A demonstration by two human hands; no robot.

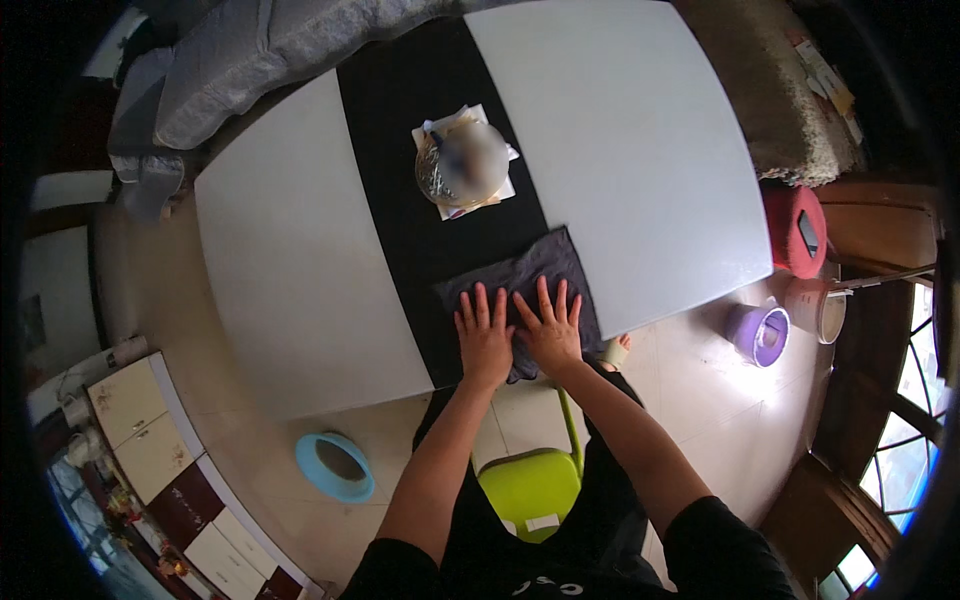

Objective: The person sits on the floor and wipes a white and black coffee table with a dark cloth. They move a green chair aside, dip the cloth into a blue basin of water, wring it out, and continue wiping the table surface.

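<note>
A dark grey cloth lies spread at the near edge of the table, partly over its black middle strip and partly over the white panel to the right. Both palms press down flat on it, side by side. My left hand has its fingers stretched out and apart. Close beside it, my right hand is spread the same way, the two thumbs nearly meeting. One cloth corner droops over the table edge below my hands. Neither hand grips anything.
Farther back on the black strip, a round bowl rests on papers. A green chair stands below the table edge. On the floor are a blue basin and a purple bucket; a red stool holds a phone.
</note>
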